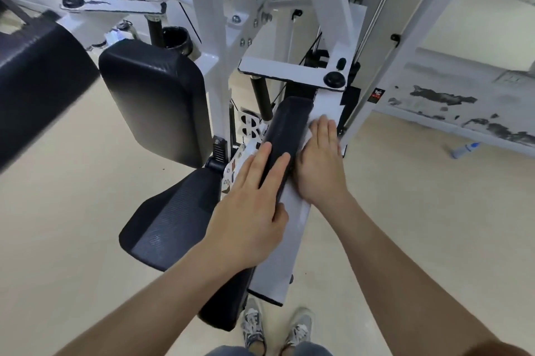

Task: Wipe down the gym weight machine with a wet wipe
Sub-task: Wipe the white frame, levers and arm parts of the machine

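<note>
Beige floor point(72, 210) carries white weight machine point(215, 74), uprights toward 12 o'clock. Bottle point(463, 150) lies on its side at 3 o'clock, near scuffed wall point(451, 100) foot. Grey sneakers point(254, 326) stand at 6 o'clock.

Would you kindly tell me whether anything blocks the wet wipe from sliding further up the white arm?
Nothing lies on the white metal arm just ahead of the white wet wipe under the flat right hand. Farther up, a crosswise white plate with a black rubber bumper ends the run; the long black pad runs alongside.
</note>
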`<state>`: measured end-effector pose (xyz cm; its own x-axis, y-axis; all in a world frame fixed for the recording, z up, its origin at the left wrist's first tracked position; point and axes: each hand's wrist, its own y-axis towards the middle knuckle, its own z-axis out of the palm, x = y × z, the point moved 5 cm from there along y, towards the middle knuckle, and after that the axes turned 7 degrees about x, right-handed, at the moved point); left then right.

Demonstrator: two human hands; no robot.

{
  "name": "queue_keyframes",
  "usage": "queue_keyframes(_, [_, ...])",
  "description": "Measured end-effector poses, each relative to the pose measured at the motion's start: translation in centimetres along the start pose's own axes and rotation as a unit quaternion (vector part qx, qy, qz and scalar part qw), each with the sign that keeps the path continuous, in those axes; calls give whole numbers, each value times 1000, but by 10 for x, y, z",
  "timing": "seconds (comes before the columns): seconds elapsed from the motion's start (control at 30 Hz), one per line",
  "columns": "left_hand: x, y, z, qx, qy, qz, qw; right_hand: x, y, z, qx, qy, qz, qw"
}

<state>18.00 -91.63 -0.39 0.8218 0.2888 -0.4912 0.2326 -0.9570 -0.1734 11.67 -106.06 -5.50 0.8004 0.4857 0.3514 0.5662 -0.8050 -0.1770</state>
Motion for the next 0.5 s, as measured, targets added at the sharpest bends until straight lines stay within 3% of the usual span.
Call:
queue_keyframes(0.17, [-1, 0, -1, 14, 0, 7, 1000, 22, -103, 34, 41, -8, -122, 992])
queue_keyframes(0.3, [0, 2, -3, 10, 3, 15, 1000, 2, -23, 3, -7, -1, -53, 999])
queue_keyframes(0.4, [-1, 2, -4, 20, -1, 16, 1000, -13, 54, -22, 5, -19, 3, 1000])
queue_keyframes(0.5, [2, 4, -7, 11, -17, 17, 1000, -11, 46, -14, -8, -43, -16, 999])
